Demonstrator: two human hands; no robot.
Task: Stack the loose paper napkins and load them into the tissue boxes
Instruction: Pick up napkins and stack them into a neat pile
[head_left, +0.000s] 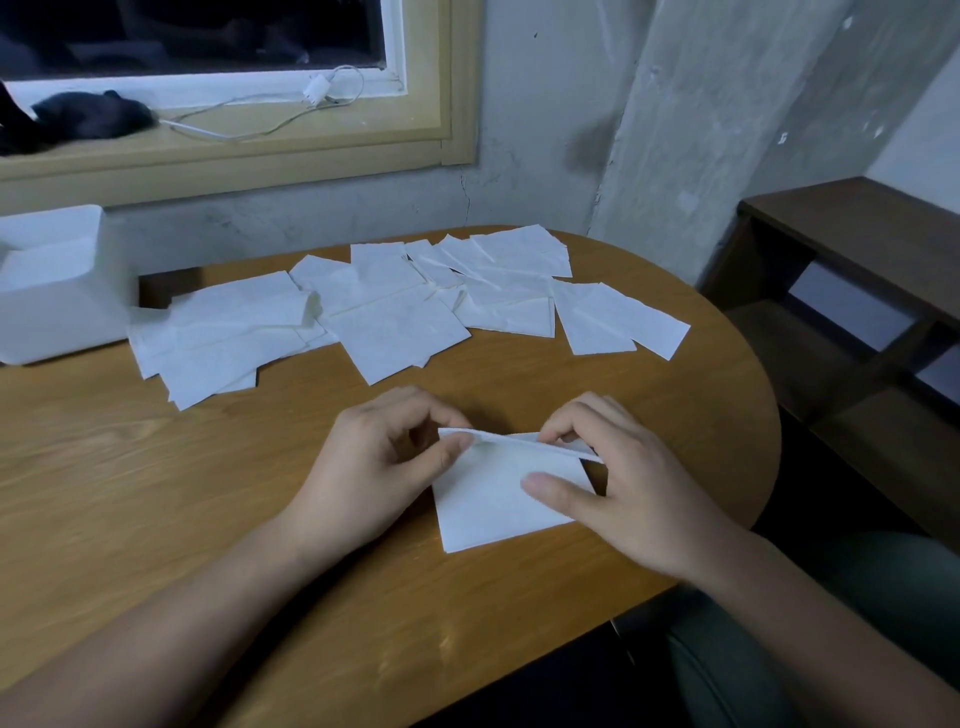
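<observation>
A rounded wooden table (156, 493) is covered across its far half by loose white napkins (395, 322), spread in overlapping sheets. A white tissue box (52, 291) is set at the far left, just beside them. A small napkin stack (488, 499) is laid apart, near the front edge.

White napkin stack (498, 499) near table edge, loose napkins (395, 306) scattered beyond, white tissue box (57, 291) far left

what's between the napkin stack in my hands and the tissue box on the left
Only the leftmost loose napkins, lying flat on the table beside the tissue box. A straight path from the napkin stack, pinched by the left hand and right hand, crosses their near corner; nothing upright blocks it.
</observation>
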